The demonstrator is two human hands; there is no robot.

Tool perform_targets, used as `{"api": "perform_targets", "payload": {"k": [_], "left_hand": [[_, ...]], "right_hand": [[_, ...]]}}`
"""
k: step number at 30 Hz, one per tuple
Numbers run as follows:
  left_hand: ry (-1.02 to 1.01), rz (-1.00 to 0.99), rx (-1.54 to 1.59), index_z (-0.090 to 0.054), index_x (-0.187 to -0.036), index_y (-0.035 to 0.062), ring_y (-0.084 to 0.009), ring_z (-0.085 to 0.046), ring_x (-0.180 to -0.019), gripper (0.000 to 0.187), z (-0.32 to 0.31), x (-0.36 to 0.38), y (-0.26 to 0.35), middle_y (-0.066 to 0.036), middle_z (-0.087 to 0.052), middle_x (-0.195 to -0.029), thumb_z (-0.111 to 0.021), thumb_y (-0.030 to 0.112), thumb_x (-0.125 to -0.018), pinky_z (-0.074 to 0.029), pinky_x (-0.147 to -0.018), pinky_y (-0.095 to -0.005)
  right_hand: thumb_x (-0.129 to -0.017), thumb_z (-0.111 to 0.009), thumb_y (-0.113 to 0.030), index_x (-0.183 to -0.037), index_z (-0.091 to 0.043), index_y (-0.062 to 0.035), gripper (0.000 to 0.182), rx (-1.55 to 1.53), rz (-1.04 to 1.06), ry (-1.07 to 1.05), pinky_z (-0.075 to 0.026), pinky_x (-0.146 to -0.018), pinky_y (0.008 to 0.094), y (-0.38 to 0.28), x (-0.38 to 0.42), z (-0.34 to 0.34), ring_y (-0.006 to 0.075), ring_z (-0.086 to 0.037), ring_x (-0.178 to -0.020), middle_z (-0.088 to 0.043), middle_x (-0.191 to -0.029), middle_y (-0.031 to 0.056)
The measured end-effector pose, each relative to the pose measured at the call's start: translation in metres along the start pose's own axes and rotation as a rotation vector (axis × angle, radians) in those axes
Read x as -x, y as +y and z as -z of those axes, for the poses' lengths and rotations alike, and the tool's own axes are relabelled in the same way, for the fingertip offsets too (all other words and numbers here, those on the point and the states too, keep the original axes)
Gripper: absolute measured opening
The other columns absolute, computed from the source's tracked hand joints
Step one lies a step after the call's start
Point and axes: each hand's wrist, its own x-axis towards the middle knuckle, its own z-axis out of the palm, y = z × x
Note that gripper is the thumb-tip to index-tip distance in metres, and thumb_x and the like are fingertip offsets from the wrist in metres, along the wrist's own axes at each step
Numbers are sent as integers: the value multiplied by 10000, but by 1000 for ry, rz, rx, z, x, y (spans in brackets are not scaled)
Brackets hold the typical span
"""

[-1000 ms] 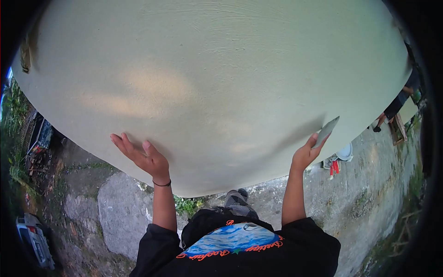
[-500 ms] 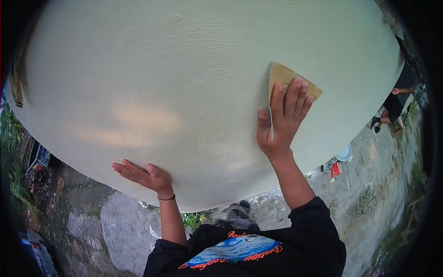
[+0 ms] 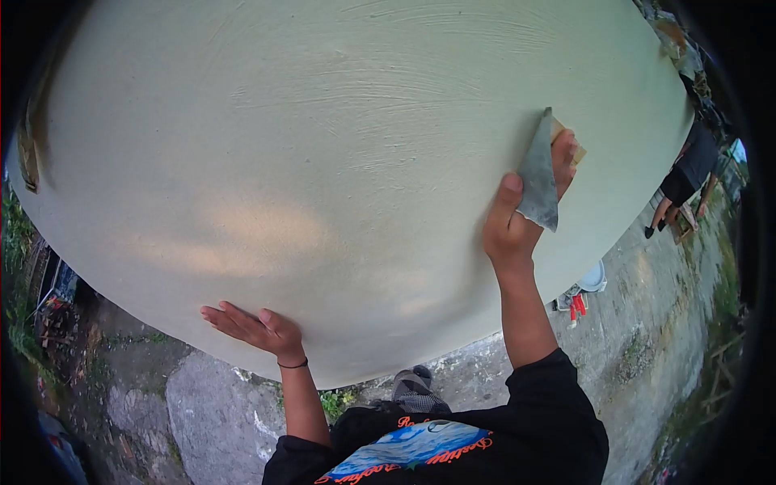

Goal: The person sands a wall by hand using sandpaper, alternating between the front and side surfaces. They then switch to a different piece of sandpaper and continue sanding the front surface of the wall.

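Sandpaper [image 3: 539, 179] now folded, shifted right — right hand [image 3: 517, 218] gripping.

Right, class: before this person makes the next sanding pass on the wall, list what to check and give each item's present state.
1. Sandpaper gripped in right hand: ok.
2. Sheet lying flat on the wall: not ok, one corner is folded away.
3. Left hand braced flat on the wall: ok.
4. Other person away from the hands: ok.
5. Grit wear: cannot tell.
6. Footing on the paved ground: cannot tell.
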Motion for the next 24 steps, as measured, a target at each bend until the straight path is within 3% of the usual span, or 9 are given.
{"api": "perform_targets", "payload": {"k": [3,5,9,12,14,18,19,22,24], "left_hand": [[12,0,13,-235,-1420,20,-339,-154,-1381,542,-3,5,-1,-197,-166,-1485,-247,325,-973,-114,-1116,-457],[-1,-20,19,-235,-1420,20,-340,-156,-1380,539,1,4,-5,-198,-166,-1485,-247,320,-972,-115,-1116,-457],[10,-12,16,-246,-1417,23,-334,-161,-1379,535,0,4,-2,-186,-175,-1485,-250,319,-972,-130,-1115,-456],[-4,-55,6,-240,-1415,11,-338,-162,-1379,532,1,3,-7,-204,-172,-1482,-250,301,-969,-129,-1116,-454],[-13,-73,4,-238,-1415,12,-335,-159,-1380,531,1,4,-11,-202,-169,-1482,-247,303,-972,-126,-1118,-454],[-9,-102,1,-234,-1418,15,-336,-161,-1379,530,2,5,-12,-201,-171,-1482,-245,305,-974,-126,-1117,-452],[-14,-94,-2,-234,-1418,19,-334,-161,-1380,528,2,5,-12,-198,-172,-1483,-243,307,-975,-125,-1118,-452],[-14,-92,-10,-236,-1419,25,-332,-163,-1380,523,3,5,-12,-194,-175,-1484,-242,305,-977,-125,-1118,-451],[-11,-102,-15,-236,-1419,28,-332,-166,-1379,520,-2,3,-9,-195,-176,-1483,-242,301,-978,-126,-1118,-451]], "right_hand": [[-966,-320,-427,-1413,-135,51,680,-574,-627,103,-33,-1112,428,74,-1,-1,338,-129,-1375,-132,-1483,211],[-963,-320,-452,-1407,-135,59,702,-502,-749,156,-43,-1108,446,83,-44,12,363,-163,-1352,-159,-1460,237],[-960,-352,-402,-1408,-240,-7,609,-141,-15,191,-54,-1108,438,8,-78,1,334,-131,-1381,-202,-1478,183],[-973,-304,-318,-1389,-302,-14,516,139,407,-100,-70,-1111,459,-4,-33,3,298,-170,-1385,-258,-1465,163],[-950,-385,-317,-1411,-282,-49,543,63,221,-17,-71,-1128,414,38,-29,10,261,-173,-1386,-231,-1482,131],[-960,-360,-363,-1369,-252,62,599,-461,-735,195,-137,-1103,392,131,-64,20,334,-239,-1332,-215,-1449,237],[-960,-360,-363,-1369,-252,62,599,-457,-739,202,-137,-1103,392,124,-76,22,334,-239,-1332,-215,-1449,237],[-959,-363,-376,-1368,-247,59,609,-166,-368,237,-96,-1101,431,68,-102,15,371,-224,-1327,-225,-1442,247],[-956,-364,-380,-1405,-285,-42,567,-119,92,171,-43,-1112,440,36,-79,7,283,-117,-1396,-222,-1487,128]]}}
